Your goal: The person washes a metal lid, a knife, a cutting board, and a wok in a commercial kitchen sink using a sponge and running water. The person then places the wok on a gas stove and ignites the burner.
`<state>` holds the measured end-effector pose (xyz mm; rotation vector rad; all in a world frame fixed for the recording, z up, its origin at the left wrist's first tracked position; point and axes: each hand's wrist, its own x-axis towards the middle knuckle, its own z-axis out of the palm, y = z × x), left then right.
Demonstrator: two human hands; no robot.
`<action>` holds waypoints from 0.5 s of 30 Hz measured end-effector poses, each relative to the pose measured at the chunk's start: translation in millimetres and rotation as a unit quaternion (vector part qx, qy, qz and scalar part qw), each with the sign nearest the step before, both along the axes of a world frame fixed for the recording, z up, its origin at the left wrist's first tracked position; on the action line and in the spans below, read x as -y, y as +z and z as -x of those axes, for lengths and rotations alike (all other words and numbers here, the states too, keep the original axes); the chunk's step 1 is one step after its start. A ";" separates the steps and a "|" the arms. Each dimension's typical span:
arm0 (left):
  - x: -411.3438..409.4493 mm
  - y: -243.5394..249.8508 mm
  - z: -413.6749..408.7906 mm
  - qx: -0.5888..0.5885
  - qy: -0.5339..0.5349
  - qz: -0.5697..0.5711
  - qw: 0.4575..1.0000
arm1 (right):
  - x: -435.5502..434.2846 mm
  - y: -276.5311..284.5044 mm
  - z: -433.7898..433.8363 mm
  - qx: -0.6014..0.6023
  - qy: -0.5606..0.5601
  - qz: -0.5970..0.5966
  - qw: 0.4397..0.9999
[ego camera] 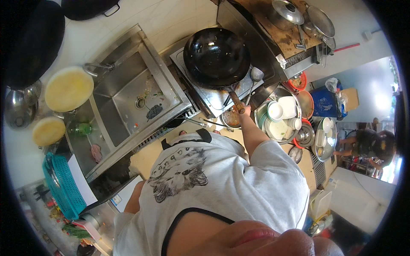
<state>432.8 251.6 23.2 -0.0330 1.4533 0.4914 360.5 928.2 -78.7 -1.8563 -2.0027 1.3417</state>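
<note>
At the end of the wok's wooden handle, my right hand (247,110) closes around the handle of a metal ladle (257,74). It is partly hidden behind that wooden handle, and I cannot tell whether it touches it. The black wok (216,56) stands on the steel stove (221,101), glossy inside with a few small bits. The ladle's bowl rests at the stove's edge beside the wok. My left hand is out of view; only part of that arm shows at my side, by a white panel.
Left lies a steel double sink (150,68) with food scraps near its drain. Right of my arm, basins hold stacked dishes (277,116). Lidded pots (288,12) stand on a wooden board. A turquoise basket (62,187) sits at left; another person (374,145) is far right.
</note>
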 end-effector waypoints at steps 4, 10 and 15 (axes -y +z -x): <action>-1.8 10.5 -35.5 0.001 0.038 0.007 0.999 | 5.2 -9.8 20.0 -0.058 0.099 0.176 0.978; -4.7 23.0 -86.8 0.015 0.071 0.029 0.997 | 20.6 -12.2 31.9 -0.202 0.036 0.391 0.897; -12.7 39.1 -80.3 0.027 0.041 0.026 0.998 | -31.5 -71.7 -5.4 -0.148 0.106 0.361 0.915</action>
